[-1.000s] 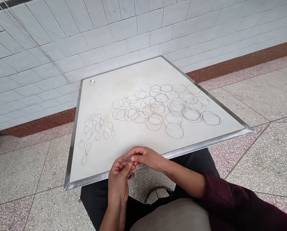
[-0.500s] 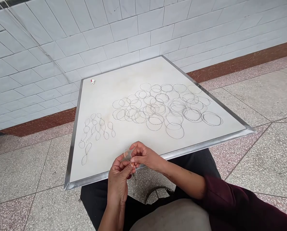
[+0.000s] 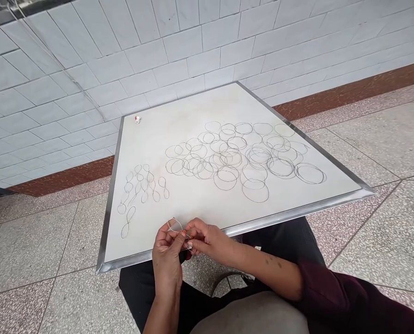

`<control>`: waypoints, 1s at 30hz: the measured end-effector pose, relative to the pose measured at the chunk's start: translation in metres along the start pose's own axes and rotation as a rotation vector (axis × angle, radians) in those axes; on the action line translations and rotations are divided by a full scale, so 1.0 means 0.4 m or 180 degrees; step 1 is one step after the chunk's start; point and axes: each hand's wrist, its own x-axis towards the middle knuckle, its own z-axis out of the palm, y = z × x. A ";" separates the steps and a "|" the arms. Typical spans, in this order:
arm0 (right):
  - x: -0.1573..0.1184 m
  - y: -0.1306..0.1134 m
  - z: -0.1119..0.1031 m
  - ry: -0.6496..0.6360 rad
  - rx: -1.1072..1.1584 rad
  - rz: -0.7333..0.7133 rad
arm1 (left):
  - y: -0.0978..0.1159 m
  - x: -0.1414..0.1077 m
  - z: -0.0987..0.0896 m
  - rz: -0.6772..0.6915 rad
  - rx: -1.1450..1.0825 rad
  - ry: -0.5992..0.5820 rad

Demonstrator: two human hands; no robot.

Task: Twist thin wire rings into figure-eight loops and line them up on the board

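Note:
Between my hands, over the table's near edge, is a thin wire loop point(image 3: 175, 227) bent into two smaller loops. My left hand point(image 3: 168, 255) pinches it near its middle, with one loop standing above the thumb. My right hand point(image 3: 210, 239) has its fingers closed on the lower part, close to the left thumb. Part of the wire is hidden behind the fingers. Farther left on the table lie several twisted figure-eight wires point(image 3: 139, 185). Many round wire rings point(image 3: 225, 178) overlap across the middle and right.
The white table point(image 3: 179, 111) has a metal rim point(image 3: 279, 215) and stands against a tiled wall point(image 3: 186, 46). A small red and white object point(image 3: 137, 119) sits at its far left corner. Below the near edge are my legs and part of a round metal frame point(image 3: 224, 278).
My right hand has moved from the upper loop down to the lower part of the wire. The wire has turned in my left hand. The whole view has shifted slightly.

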 end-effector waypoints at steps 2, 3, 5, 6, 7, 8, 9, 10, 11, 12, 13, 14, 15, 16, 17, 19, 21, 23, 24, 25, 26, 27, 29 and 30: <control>-0.004 -0.004 0.001 0.0002 -0.0212 -0.0105 | 0.003 0.002 -0.003 0.0011 0.0038 -0.0052; -0.006 -0.004 0.001 0.0014 -0.0316 -0.0156 | 0.004 0.003 -0.005 0.0013 0.0058 -0.0074; -0.010 -0.002 0.002 0.0132 -0.0552 -0.0274 | 0.004 0.004 -0.006 0.0001 0.0069 -0.0140; -0.012 -0.001 0.003 0.0230 -0.0679 -0.0348 | 0.003 0.004 -0.006 -0.0008 0.0053 -0.0178; -0.014 0.001 0.005 0.0323 -0.0786 -0.0421 | 0.002 0.005 -0.006 -0.0024 0.0023 -0.0216; -0.016 0.001 0.006 0.0397 -0.0846 -0.0486 | 0.001 0.005 -0.005 -0.0045 -0.0017 -0.0254; -0.018 0.002 0.008 0.0434 -0.0848 -0.0542 | 0.000 0.005 -0.004 -0.0075 -0.0060 -0.0297; -0.020 0.003 0.010 0.0432 -0.0795 -0.0587 | 0.000 0.006 -0.004 -0.0109 -0.0102 -0.0347; -0.021 0.003 0.012 0.0405 -0.0710 -0.0617 | -0.001 0.006 -0.003 -0.0148 -0.0139 -0.0398; -0.022 0.004 0.013 0.0381 -0.0630 -0.0636 | -0.002 0.006 -0.003 -0.0183 -0.0176 -0.0435; -0.021 0.006 0.014 0.0384 -0.0597 -0.0658 | -0.003 0.006 -0.004 -0.0212 -0.0212 -0.0454; -0.020 0.008 0.014 0.0418 -0.0635 -0.0688 | -0.005 0.006 -0.004 -0.0229 -0.0244 -0.0449; -0.018 0.010 0.014 0.0486 -0.0727 -0.0714 | -0.006 0.006 -0.004 -0.0229 -0.0267 -0.0418; -0.015 0.012 0.012 0.0565 -0.0843 -0.0728 | -0.008 0.005 -0.004 -0.0208 -0.0273 -0.0361; -0.011 0.014 0.011 0.0642 -0.0959 -0.0736 | -0.010 0.005 -0.004 -0.0168 -0.0260 -0.0291; -0.004 0.017 0.007 0.0776 -0.1116 -0.0729 | -0.014 0.004 -0.001 -0.0078 -0.0183 -0.0180; 0.002 0.019 0.004 0.0883 -0.1175 -0.0710 | -0.017 0.003 0.003 -0.0007 -0.0126 -0.0117; 0.004 0.019 0.001 0.0991 -0.1212 -0.0720 | -0.019 0.003 0.007 0.0009 -0.0126 -0.0111; 0.003 0.018 0.000 0.1028 -0.1228 -0.0727 | -0.019 0.002 0.008 0.0007 -0.0132 -0.0116; 0.002 0.017 -0.001 0.1051 -0.1247 -0.0735 | -0.018 0.002 0.010 0.0010 -0.0134 -0.0125; 0.000 0.016 -0.002 0.1058 -0.1273 -0.0744 | -0.018 0.002 0.011 0.0013 -0.0123 -0.0141; -0.002 0.016 -0.003 0.1049 -0.1312 -0.0752 | -0.017 0.001 0.011 0.0022 -0.0101 -0.0155; -0.006 0.014 -0.005 0.1002 -0.1416 -0.0772 | -0.017 0.000 0.011 0.0060 -0.0051 -0.0177; -0.008 0.013 -0.005 0.0980 -0.1461 -0.0789 | -0.017 0.000 0.011 0.0073 -0.0028 -0.0188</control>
